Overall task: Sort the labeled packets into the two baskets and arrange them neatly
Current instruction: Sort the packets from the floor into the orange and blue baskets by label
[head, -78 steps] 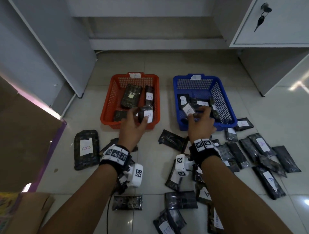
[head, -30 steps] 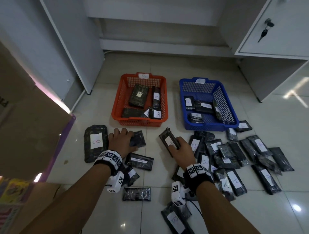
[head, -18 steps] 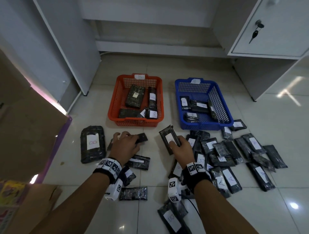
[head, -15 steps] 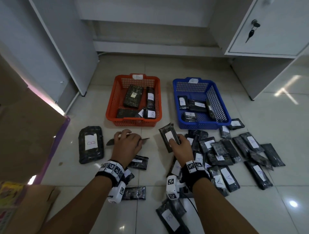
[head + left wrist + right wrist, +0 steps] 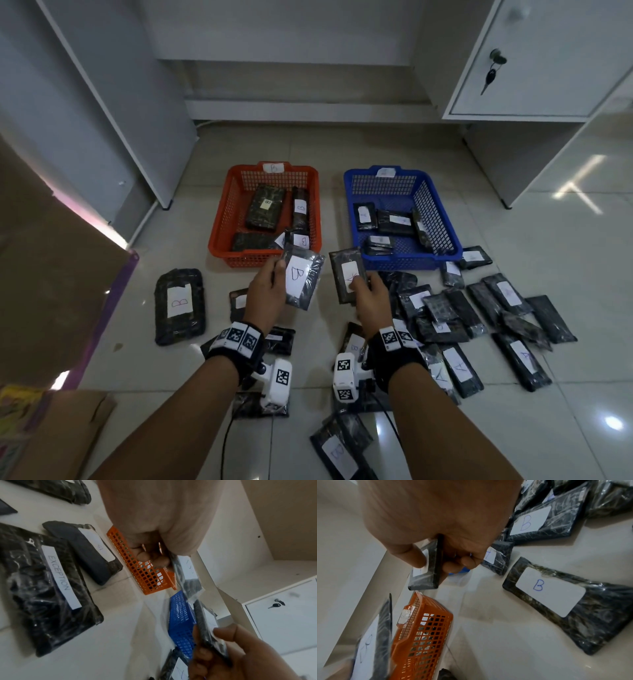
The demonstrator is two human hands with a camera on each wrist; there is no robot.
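My left hand (image 5: 270, 289) grips a dark packet labelled B (image 5: 303, 279) above the floor, just in front of the orange basket (image 5: 219, 236), which is tagged B and holds several B packets. My right hand (image 5: 368, 294) pinches a packet labelled A (image 5: 347, 274) by its lower end, thumb on the label (image 5: 426, 563), near the front left corner of the blue basket (image 5: 442, 219). The blue basket holds several A packets. In the left wrist view the held B packet (image 5: 187, 574) is seen edge-on below my curled fingers (image 5: 150, 557).
Many loose packets lie on the tiled floor: a heap to the right (image 5: 479, 315), a large B packet (image 5: 178, 305) at left, an EXCEPTION packet (image 5: 51, 582) under my left wrist. Cardboard (image 5: 51, 267) stands at left, a white cabinet (image 5: 534, 68) at back right.
Both hands have lifted their packets off the floor and moved them forward toward the baskets. The left hand's packet has turned so its B label faces up.
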